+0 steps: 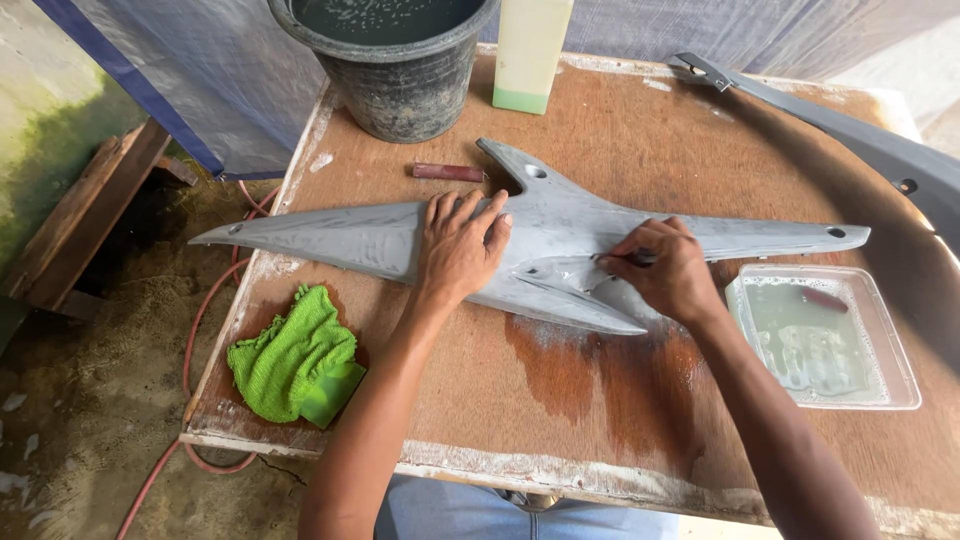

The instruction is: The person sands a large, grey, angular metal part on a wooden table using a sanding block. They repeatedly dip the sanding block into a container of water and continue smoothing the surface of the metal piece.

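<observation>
A: Now, item one, the fingers?

B: Right hand (672,275): fingers curled shut on a small dark abrasive piece (638,258), pressed to the wet grey panel (560,235). Left hand (460,248): fingers spread flat, palm down on the panel, holding nothing, only bearing on it.

A: Item two, the panel's lie?

B: A long grey plastic body panel, pointed at both ends, long axis running nine o'clock to three o'clock across the wooden table (600,400). It sits directly under both hands; the left hand is at its middle, the right hand just toward three o'clock of that, on the wet patch.

A: Surroundings?

B: Clear tray of soapy water (880,390) at four o'clock of the right hand, near. Green cloth (295,365) at seven o'clock of the left hand, apart. Black bucket (400,90) and pale bottle (530,50) at twelve o'clock. Small reddish stick (448,172) just beyond the panel. Second dark panel (880,150) at two o'clock.
</observation>
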